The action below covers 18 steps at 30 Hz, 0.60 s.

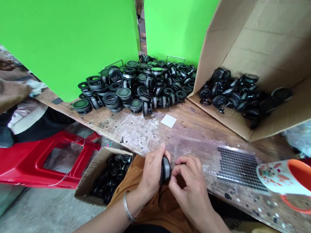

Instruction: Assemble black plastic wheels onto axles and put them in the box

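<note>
My left hand [153,167] is closed round a round black piece with a ribbed grey rim [166,168], held on edge above my lap by the table's front edge. My right hand [187,175] is just to its right, thumb and fingertips pinched together close to the piece's face. Anything between those fingertips is too small to make out. Farther back on the table lies a large heap of similar round black pieces [148,82]. To the right of my hands is a clear sheet with rows of small black marks [239,166].
Green boards [61,28] stand behind the heap. A cardboard box [235,39] on its side holds more black pieces; another box [86,183] sits low at left, by a red plastic stool [28,158]. An orange-white mug [277,175] stands at right. Another person's arm [2,93] shows at left.
</note>
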Each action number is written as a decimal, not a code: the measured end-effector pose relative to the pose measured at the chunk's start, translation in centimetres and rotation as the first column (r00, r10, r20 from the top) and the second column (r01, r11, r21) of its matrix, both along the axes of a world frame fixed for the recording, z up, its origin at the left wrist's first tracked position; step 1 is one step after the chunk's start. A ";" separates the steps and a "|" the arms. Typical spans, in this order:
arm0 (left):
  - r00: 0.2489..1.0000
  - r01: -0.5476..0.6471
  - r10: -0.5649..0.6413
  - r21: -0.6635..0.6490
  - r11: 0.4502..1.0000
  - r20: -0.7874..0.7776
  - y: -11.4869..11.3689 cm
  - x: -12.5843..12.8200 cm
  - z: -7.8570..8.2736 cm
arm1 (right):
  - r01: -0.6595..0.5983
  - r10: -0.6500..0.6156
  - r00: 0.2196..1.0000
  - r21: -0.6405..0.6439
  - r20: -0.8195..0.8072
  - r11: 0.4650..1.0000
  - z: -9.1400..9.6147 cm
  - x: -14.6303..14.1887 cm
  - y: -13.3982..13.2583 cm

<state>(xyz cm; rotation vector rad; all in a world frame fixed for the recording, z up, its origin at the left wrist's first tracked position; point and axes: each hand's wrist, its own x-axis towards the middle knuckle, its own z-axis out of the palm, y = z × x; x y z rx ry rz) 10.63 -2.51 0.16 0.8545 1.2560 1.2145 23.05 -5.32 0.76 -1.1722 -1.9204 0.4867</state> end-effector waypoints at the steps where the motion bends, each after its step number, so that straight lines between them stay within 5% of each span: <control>1: 1.000 -0.015 0.015 -0.010 1.000 0.004 0.1 0.0 0.0 | -0.020 0.020 1.000 -0.001 0.012 1.000 0.0 0.0 0.0; 18: 0.985 -0.112 0.122 -0.089 0.990 0.120 0.3 0.4 -1.0 | -0.075 0.071 0.995 -0.066 -0.065 0.995 -0.9 1.7 0.0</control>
